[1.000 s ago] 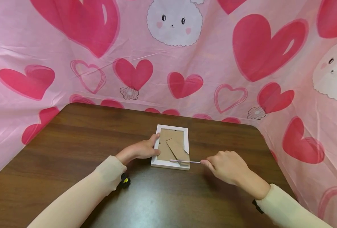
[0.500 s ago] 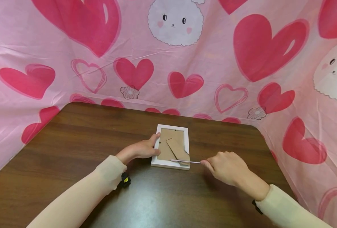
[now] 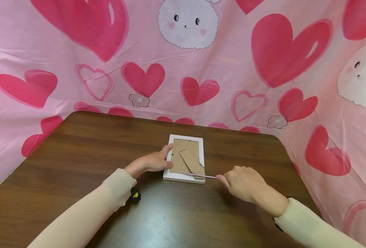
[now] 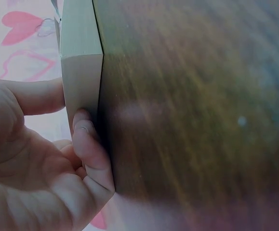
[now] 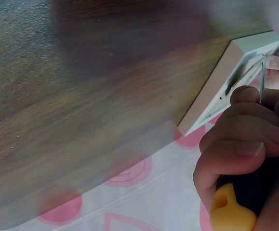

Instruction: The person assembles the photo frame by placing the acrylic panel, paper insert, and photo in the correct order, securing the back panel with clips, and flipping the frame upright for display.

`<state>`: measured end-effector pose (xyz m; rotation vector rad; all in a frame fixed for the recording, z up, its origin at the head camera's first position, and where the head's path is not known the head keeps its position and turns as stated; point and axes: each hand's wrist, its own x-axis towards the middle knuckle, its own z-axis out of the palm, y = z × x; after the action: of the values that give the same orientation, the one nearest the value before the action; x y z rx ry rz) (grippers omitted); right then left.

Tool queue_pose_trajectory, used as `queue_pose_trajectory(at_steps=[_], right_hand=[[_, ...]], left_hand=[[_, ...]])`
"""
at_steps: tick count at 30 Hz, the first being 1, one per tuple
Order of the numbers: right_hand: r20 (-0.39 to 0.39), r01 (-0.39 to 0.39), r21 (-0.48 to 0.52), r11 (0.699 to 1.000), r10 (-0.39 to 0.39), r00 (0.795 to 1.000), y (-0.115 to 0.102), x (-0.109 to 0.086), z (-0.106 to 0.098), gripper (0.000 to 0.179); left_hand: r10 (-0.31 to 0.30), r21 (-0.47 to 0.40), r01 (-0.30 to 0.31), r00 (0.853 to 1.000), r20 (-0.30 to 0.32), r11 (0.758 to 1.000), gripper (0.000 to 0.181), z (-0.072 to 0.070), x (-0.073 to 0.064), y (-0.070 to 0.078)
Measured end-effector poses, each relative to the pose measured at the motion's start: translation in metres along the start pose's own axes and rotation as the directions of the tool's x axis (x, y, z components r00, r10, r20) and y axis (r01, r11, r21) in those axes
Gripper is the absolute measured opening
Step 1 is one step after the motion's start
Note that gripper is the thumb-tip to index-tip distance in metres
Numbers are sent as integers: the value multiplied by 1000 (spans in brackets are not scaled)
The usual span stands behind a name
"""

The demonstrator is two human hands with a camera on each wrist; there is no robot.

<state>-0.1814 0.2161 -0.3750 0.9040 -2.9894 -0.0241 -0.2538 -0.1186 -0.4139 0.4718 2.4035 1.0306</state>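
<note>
Gripping, left: left hand [image 3: 153, 162] held the white frame [image 3: 201, 151] by its left edge, thumb reaching over the rim, curled fingers tucked against the side wall, close to the bench [image 3: 77, 155].
Gripping, right: right hand [image 3: 243, 182] closed round a thin tool [image 3: 208, 177], black-and-yellow handle inside curled fingers, thumb tip where the shaft came out.
White frame: lay flat on the bench, back side up, between both hands; touching left fingers, just beside right fingers but apart from them.
Cardboard back [image 3: 186, 144]: faced up inside the white rim; left thumb tip at its left border.
Flap [image 3: 192, 162]: slanted across the cardboard back, lower end at the frame's lower right corner.
Thin tool: shaft pointed left from right hand, crossing over the flap's lower end; tip above frame's lower part, contact unclear.
Backdrop: pink curtain [image 3: 139, 48] with hearts, behind bench.
</note>
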Motion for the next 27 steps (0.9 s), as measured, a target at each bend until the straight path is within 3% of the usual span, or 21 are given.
queue_pose_trajectory(at_steps=[12, 27], right_hand=[[98, -60, 56, 997, 54, 994, 2, 6, 4, 55], [157, -105, 88, 991, 90, 983, 1, 11, 3, 52]], left_hand=[[7, 3, -7, 1000, 3, 1000, 82, -2, 2, -1], [-6, 4, 6, 1000, 12, 1000, 82, -6, 3, -1]])
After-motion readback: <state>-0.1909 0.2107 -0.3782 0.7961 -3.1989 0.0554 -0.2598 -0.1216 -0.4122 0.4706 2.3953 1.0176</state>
